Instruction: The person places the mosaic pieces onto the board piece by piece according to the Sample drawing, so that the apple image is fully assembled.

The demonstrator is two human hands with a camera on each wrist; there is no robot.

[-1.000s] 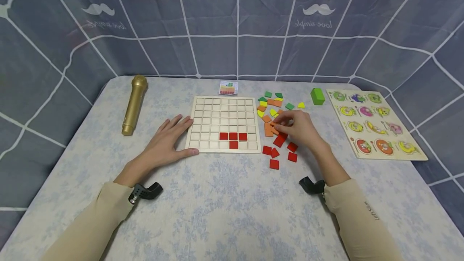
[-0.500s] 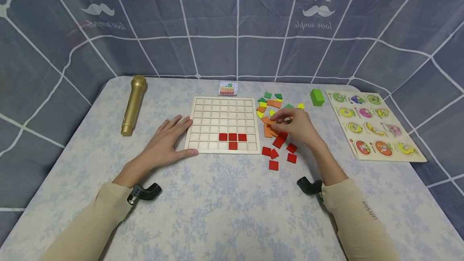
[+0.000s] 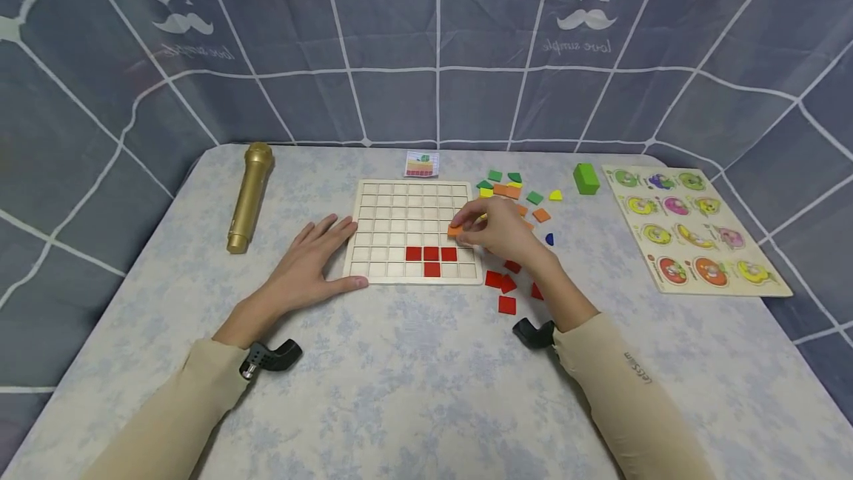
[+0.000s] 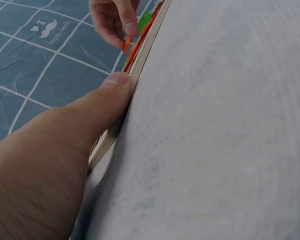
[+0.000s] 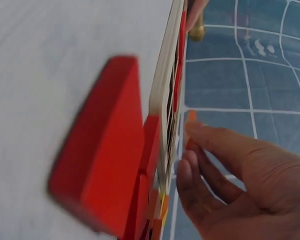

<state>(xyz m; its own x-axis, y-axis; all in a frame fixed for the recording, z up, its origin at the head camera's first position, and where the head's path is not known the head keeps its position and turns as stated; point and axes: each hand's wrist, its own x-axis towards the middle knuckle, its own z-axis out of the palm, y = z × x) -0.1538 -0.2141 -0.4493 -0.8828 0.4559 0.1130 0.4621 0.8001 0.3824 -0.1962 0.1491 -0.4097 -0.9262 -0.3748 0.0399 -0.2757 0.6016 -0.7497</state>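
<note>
View of a two-handed tile-setting moment at a cloth-covered desk (image 3: 413, 376). The wooden grid board (image 3: 400, 202) lies near the desk's far edge, at its middle. The left hand (image 3: 309, 261) lies flat with straight fingers against the board's left edge, thumb along its near-left corner, gripping nothing; pressed there it appears to brace the board against sliding, as the left wrist view confirms with the thumb (image 4: 107, 97) tight to the rim. The right hand (image 3: 500, 232) pinches an orange tile (image 3: 455, 230) between thumb and fingertips, held just above the board's right-hand columns, directly over the row above the four red tiles (image 3: 431, 256) already seated near the board's near edge; the pinch keeps the tile level for lowering into a cell. Loose red tiles (image 3: 506, 305) lie just off the board's near-right corner, mixed orange, green and yellow tiles (image 3: 513, 187) off its far-right corner, within short reach of the right hand. A pattern card (image 3: 421, 163) sits at the far edge, a gold microphone (image 3: 249, 195) toward the far-left corner, a green block (image 3: 586, 178) and a fruit puzzle board (image 3: 693, 228) along the right edge
</note>
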